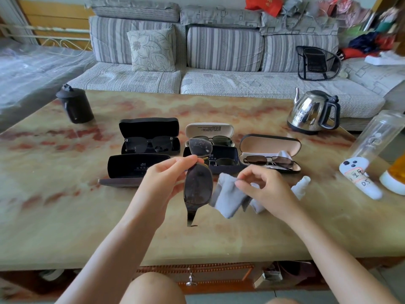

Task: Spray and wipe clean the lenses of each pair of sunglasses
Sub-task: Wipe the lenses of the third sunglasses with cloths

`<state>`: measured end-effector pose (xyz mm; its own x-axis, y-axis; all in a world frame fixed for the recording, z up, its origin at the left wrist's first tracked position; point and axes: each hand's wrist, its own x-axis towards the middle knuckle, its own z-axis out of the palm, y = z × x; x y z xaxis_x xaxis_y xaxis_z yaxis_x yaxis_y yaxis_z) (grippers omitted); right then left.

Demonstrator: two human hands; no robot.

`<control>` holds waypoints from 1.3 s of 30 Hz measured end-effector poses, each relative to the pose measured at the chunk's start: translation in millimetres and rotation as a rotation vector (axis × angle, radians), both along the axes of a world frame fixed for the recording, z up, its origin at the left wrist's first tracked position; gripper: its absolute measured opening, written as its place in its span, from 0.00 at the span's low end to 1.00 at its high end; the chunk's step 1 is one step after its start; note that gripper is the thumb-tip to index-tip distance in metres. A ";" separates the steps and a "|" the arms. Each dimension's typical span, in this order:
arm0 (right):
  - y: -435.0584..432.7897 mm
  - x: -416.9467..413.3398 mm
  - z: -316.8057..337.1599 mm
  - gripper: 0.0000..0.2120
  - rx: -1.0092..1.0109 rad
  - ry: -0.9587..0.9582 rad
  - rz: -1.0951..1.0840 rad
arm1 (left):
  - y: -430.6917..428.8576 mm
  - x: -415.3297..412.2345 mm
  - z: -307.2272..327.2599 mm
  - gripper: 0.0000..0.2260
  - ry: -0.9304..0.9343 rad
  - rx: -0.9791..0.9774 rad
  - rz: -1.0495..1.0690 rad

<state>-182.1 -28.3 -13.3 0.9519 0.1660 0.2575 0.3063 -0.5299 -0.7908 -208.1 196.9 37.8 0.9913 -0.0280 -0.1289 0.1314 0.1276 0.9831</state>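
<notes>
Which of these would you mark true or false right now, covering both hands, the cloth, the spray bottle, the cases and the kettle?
1. The left hand holds a pair of sunglasses above the table. True.
2. The right hand has its grip on the spray bottle. False: it pinches the grey cloth; the bottle rests on the table beside it.
3. The beige-lined case is open with a brown-lensed pair inside. True.
4. The kettle stands at the table's left. False: it stands at the back right.
</notes>
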 end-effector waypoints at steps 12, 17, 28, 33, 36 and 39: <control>9.3 -5.1 22.0 0.05 0.085 0.109 0.059 | -2.0 -1.0 -0.2 0.10 -0.009 -0.021 -0.011; 15.9 -10.9 43.2 0.02 0.107 0.145 0.031 | -2.8 -1.9 -1.3 0.09 0.001 -0.036 -0.006; 44.1 -23.7 69.2 0.11 0.469 0.544 0.146 | -10.3 -7.5 -6.9 0.11 0.008 -0.078 -0.017; 42.8 -26.0 70.3 0.13 0.593 0.632 0.190 | -9.5 -7.5 -11.9 0.13 0.068 -0.124 -0.063; 39.2 -25.5 70.0 0.13 0.626 0.651 0.195 | -9.5 -8.5 -13.4 0.20 0.108 -0.178 -0.117; 36.4 -26.6 71.2 0.14 0.615 0.660 0.210 | -9.9 -6.6 -15.9 0.22 0.094 -0.174 -0.122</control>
<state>-208.6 8.1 57.9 0.9027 0.3660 -0.2262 -0.2640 0.0560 -0.9629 -214.7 187.1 21.9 0.9629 -0.1769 -0.2036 0.2466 0.2719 0.9302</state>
